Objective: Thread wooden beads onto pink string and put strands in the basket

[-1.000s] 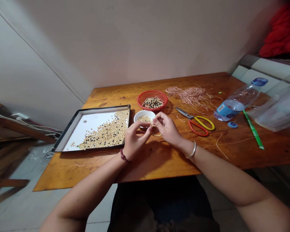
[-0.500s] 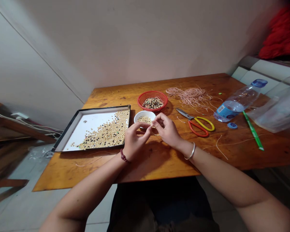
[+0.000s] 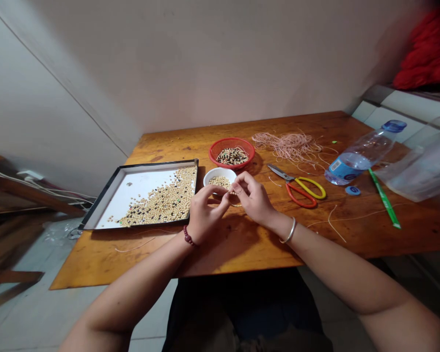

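Note:
My left hand (image 3: 207,208) and my right hand (image 3: 253,200) meet just in front of a white bowl (image 3: 220,172) of pale beads. Thumb and forefinger of each hand are pinched on a small string of beads (image 3: 235,205), whose lower part hangs as a pale loop between them. My fingers hide most of it. Behind the bowl stands a red plastic basket (image 3: 210,151) holding strung light and dark beads. Left of my left hand lies a black-edged white tray (image 3: 132,183), its right side covered in loose cream and dark beads.
Scissors (image 3: 297,188) with red and yellow handles lie right of my hands. Beyond them are a tangle of pink cord (image 3: 289,146), a water bottle (image 3: 359,159), its blue cap (image 3: 352,190), a green strip (image 3: 385,200) and a clear plastic bag (image 3: 418,166). Cord scraps lie on the wooden table (image 3: 223,259).
Both hands stay pinched in nearly the same place. The fingertips shift only slightly, and the hanging bead loop shows a little differently.

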Tool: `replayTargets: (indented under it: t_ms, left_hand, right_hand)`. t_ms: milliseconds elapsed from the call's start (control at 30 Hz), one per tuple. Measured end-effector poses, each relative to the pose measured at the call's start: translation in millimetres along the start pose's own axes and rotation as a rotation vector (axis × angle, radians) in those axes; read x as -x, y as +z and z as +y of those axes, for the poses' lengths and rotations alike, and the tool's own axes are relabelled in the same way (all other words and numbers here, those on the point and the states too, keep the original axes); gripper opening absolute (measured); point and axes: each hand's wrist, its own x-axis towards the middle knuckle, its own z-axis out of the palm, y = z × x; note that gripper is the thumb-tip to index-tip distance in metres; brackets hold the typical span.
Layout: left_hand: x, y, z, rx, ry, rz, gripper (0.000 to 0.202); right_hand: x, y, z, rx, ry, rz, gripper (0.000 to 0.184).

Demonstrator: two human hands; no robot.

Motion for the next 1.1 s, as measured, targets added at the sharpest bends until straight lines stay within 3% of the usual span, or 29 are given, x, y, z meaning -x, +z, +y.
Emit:
replayTargets:
  t_ms: [667, 867, 1100]
  left_hand:
    - [2.4, 1.9, -2.2, 0.047, -0.039, 0.015, 0.004]
    - [1.0, 3.5, -3.6, 0.127, -0.089, 0.013, 0.015]
    - [-1.3, 3.4, -4.7, 0.128, -0.111, -0.019, 0.018]
  right_hand:
    - [1.2, 2.7, 3.4, -0.009, 0.044, -0.027, 0.023]
    - [-4.2, 2.9, 5.8, -0.154, 0.075, 0.008, 0.026]
    - [-10.4, 2.6, 5.4, -0.338, 0.217, -0.005, 0.038]
